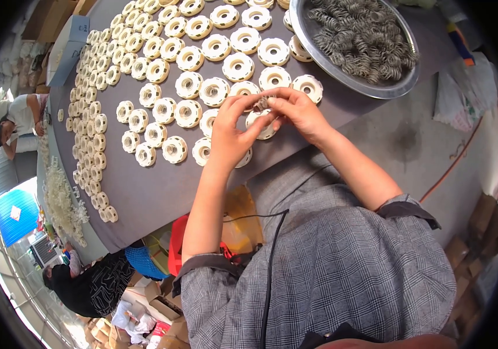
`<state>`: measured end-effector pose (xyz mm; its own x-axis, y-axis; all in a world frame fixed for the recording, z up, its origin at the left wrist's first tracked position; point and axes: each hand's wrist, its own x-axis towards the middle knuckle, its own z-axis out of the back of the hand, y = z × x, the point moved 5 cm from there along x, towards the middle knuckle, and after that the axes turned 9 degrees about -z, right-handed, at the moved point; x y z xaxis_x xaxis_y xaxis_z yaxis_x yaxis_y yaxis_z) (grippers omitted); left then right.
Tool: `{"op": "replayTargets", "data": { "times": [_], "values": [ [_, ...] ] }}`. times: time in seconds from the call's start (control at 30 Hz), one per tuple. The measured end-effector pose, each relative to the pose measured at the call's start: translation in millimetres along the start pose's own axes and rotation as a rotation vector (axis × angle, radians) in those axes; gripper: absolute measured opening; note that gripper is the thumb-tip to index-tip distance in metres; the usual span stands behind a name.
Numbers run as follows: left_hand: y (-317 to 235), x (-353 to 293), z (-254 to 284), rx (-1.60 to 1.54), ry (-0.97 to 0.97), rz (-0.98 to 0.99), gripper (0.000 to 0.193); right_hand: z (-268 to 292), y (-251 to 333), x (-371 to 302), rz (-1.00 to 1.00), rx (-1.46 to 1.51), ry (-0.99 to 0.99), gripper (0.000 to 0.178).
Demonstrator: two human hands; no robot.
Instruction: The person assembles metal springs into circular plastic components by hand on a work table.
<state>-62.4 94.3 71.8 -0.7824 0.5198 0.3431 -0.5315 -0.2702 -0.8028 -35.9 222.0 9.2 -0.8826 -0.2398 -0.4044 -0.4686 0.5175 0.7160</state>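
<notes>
Several metal coil springs (262, 103) are bunched between my two hands, just above the near edge of the table. My left hand (231, 129) curls around their left side, its fingertips against them. My right hand (299, 111) pinches the same bunch between thumb and fingers. Below the hands sits a cream round plastic part (264, 129), partly covered by them. Many similar ring-shaped parts (214, 91) stand in rows across the table; a coil shows in the centre of some, such as the part (188, 113) left of my hands.
A metal basin (371, 91) heaped with coil springs (365, 41) stands at the right of the grey table (150, 200). Small clear pieces (63, 200) lie in a pile at far left, near two other people. Plastic bags (464, 93) hang at right.
</notes>
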Motion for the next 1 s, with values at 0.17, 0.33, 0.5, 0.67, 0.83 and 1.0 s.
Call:
{"op": "replayTargets", "data": {
  "times": [0.17,0.33,0.5,0.67,0.83,1.0],
  "values": [
    [23,-12,-11,-0.634,-0.226,0.485,0.021,-15,31,-17,0.646,-0.771,-0.272,0.024],
    [54,-19,-16,-1.324,-0.268,0.687,0.03,20,63,-19,0.793,-0.34,-0.547,0.019],
    [76,25,12,-0.171,-0.216,0.386,0.027,20,70,-21,0.776,-0.431,-0.42,0.021],
    [89,55,11,0.222,-0.159,0.202,0.028,19,49,-11,0.593,-0.279,-0.394,0.023],
    [97,59,1,0.505,-0.031,0.115,0.028,29,41,1,0.415,-0.114,-0.281,0.021],
    [70,60,-1,0.292,-0.071,0.214,0.037,34,33,9,0.274,-0.031,-0.27,0.021]
  ]
}}
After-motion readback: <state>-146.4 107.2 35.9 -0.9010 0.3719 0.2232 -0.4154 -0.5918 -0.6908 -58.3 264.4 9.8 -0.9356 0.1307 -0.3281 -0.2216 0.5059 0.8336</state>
